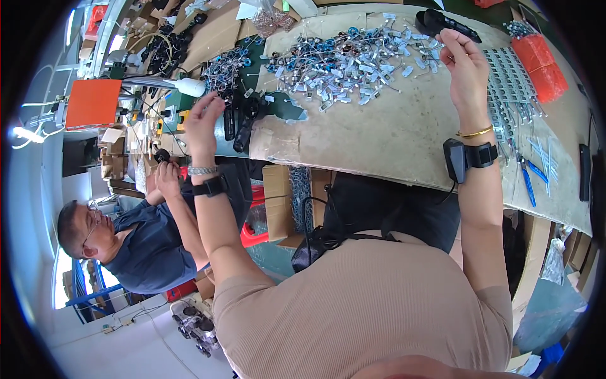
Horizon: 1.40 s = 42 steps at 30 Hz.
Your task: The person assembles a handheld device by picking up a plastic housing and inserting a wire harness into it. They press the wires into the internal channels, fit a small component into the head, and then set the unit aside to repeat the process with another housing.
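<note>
Over the left end of the table, my left hand [203,126] is raised, fingers bent together in a pinch. Its fingertips are beside a white cone-shaped nozzle [189,87] and near two black hand-held devices [245,125]. What it pinches, if anything, is too small to make out. My right hand [467,69] is lifted at the table's far right, fingers curled toward the thumb beside a black object [447,24]; anything between them is hidden. Between my hands spreads a pile of small metal parts with thin stems [353,60], some with blue rings.
Rows of metal parts [508,79] lie right of my right hand, by a red plastic bundle [538,66]. Blue-handled pliers [528,183] rest nearer. An orange box-shaped machine part [93,104] stands left. A co-worker [151,243] sits at the left. Open cartons [278,202] are under the table.
</note>
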Available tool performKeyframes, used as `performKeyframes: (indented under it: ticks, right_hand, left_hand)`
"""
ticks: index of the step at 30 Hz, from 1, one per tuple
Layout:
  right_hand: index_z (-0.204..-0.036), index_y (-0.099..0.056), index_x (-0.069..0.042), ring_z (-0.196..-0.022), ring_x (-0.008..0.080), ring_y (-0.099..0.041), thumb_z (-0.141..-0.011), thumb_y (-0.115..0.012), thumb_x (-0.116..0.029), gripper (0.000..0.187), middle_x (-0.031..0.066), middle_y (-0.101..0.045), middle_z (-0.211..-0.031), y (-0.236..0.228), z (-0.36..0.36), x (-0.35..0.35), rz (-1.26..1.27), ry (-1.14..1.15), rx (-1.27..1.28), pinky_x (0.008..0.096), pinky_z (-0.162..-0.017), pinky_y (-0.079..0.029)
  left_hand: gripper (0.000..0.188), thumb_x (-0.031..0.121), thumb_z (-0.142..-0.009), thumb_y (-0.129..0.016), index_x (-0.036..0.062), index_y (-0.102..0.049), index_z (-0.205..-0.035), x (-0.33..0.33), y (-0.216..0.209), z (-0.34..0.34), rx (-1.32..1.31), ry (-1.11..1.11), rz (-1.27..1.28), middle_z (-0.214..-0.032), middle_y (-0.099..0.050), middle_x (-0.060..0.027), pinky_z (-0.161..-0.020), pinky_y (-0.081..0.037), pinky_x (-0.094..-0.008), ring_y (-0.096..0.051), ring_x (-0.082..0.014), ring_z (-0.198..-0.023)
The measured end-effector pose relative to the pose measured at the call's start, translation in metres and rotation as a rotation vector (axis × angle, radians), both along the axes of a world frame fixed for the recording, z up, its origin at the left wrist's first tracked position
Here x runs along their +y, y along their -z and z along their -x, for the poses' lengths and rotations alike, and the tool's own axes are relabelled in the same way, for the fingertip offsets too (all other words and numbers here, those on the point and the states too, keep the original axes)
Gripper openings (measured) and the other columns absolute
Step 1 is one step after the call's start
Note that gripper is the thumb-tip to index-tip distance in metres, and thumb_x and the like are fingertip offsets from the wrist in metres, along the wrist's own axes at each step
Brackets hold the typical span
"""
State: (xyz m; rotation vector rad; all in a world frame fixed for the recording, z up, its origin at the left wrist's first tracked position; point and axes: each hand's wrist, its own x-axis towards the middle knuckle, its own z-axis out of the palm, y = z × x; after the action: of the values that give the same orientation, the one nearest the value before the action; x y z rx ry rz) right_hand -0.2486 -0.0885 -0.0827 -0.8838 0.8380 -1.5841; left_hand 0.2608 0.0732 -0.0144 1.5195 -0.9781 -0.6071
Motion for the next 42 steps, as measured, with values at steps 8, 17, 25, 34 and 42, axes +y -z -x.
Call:
performKeyframes:
  ticks: [8, 17, 25, 34, 42]
  right_hand:
    - [-0.112, -0.074, -0.003, -0.078, 0.0061, -0.060, -0.098, -0.073, -0.013, 0.017, 0.0056, -0.076, -0.106, 0.003, -0.001, -0.002, -0.012, -0.016, 0.015, 0.0220, -0.075, -0.049]
    - [-0.113, -0.074, -0.002, -0.080, 0.0065, -0.060, -0.100, -0.071, -0.013, 0.017, 0.0064, -0.075, -0.108, 0.000, -0.001, 0.000, -0.010, -0.047, 0.035, 0.0227, -0.077, -0.048]
    - [-0.114, -0.073, -0.002, -0.080, 0.0067, -0.060, -0.100, -0.070, -0.013, 0.018, 0.0065, -0.075, -0.108, 0.002, -0.001, -0.001, -0.010, -0.071, 0.053, 0.0222, -0.077, -0.049]
    - [-0.115, -0.073, -0.002, -0.081, 0.0067, -0.060, -0.100, -0.069, -0.012, 0.018, 0.0070, -0.075, -0.109, 0.001, -0.002, 0.000, -0.033, -0.071, 0.067, 0.0221, -0.077, -0.049]
    - [-0.114, -0.074, -0.002, -0.081, 0.0065, -0.060, -0.100, -0.070, -0.012, 0.018, 0.0068, -0.075, -0.109, 0.002, -0.002, 0.000, -0.034, -0.082, 0.074, 0.0218, -0.077, -0.049]
  left_hand:
    - [0.026, 0.005, -0.094, -0.074, 0.0016, -0.075, -0.121, 0.009, 0.036, 0.026, -0.632, 0.092, -0.114, -0.105, -0.076, -0.0032, -0.081, -0.055, -0.0232, -0.070, -0.0103, -0.088]
    - [0.025, 0.004, -0.090, -0.077, 0.0042, -0.077, -0.115, 0.007, 0.038, 0.032, -0.866, 0.143, -0.172, -0.093, -0.074, -0.0069, -0.073, -0.053, -0.0259, -0.068, -0.0133, -0.078]
    - [0.025, 0.004, -0.091, -0.076, 0.0043, -0.077, -0.115, 0.003, 0.037, 0.029, -0.827, 0.207, -0.136, -0.097, -0.073, -0.0078, -0.072, -0.053, -0.0257, -0.067, -0.0142, -0.078]
    - [0.025, 0.005, -0.092, -0.074, 0.0052, -0.077, -0.117, 0.003, 0.031, 0.035, -0.897, 0.266, -0.206, -0.101, -0.073, -0.0075, -0.073, -0.053, -0.0267, -0.068, -0.0164, -0.080]
    - [0.024, 0.007, -0.093, -0.074, 0.0061, -0.078, -0.117, -0.001, 0.030, 0.020, -0.960, 0.333, -0.180, -0.102, -0.073, -0.0068, -0.072, -0.052, -0.0267, -0.068, -0.0168, -0.080]
